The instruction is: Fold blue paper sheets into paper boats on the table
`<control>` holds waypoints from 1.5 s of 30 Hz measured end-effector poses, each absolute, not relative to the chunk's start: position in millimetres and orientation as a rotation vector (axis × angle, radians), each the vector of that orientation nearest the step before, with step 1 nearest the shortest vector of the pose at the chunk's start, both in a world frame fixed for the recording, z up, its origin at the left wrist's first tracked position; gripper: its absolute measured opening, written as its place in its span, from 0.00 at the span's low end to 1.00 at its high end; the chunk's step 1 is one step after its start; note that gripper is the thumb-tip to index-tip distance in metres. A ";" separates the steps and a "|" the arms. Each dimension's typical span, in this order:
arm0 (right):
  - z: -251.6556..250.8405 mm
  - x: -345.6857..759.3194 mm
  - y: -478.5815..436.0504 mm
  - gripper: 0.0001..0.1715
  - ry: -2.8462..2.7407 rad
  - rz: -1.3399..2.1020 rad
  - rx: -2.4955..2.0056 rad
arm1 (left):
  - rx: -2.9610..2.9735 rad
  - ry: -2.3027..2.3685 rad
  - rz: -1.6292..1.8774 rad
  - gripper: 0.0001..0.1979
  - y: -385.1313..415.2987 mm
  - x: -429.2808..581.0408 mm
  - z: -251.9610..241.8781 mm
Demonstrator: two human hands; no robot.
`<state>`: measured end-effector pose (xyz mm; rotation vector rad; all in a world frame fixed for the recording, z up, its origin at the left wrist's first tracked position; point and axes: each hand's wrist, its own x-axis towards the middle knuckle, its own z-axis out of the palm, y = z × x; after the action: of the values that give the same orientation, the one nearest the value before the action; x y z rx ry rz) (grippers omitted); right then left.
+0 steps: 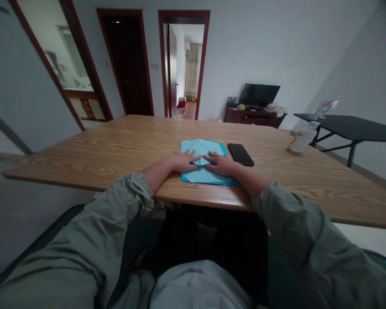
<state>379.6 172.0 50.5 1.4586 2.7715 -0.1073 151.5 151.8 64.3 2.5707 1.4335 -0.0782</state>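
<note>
At the near edge of the wooden table (141,141), I am seeing creased light-blue paper (197,146) lying over darker blue sheets (224,149). The left hand (184,162) is resting palm down on the paper, fingers spread, gripping nothing; the right hand (221,164) is lying opposite in the same way, the fingertips almost meeting. On the right, a black phone (240,154) is crowding the paper's edge, a white bottle (304,138) is standing well apart, and leftward the tabletop is stretching wide

2 hands (184,162) (221,164) on blue paper (205,175)
</note>
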 end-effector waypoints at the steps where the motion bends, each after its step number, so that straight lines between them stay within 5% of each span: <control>1: 50.7 379.4 171.8 0.40 2.767 -0.108 1.458 | 2.578 1.411 -0.072 0.37 151.1 151.0 64.6; 9: 51.8 377.7 173.4 0.37 2.781 -0.211 1.439 | 2.572 1.374 -0.014 0.31 159.5 145.2 62.1; 19: 56.3 386.0 179.6 0.28 3.035 -0.493 1.662 | 2.413 1.311 0.638 0.24 178.7 125.1 58.5; 28: 58.2 374.4 188.5 0.19 3.019 -0.215 1.893 | 2.371 1.446 0.892 0.18 188.6 130.6 56.2; 45: 66.0 363.3 180.7 0.18 2.949 0.001 1.771 | 2.601 1.567 0.408 0.26 174.6 159.1 73.5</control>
<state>363.3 180.7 66.0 1.7706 2.9485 0.0010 159.1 174.6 73.5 2.6010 1.5666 0.4082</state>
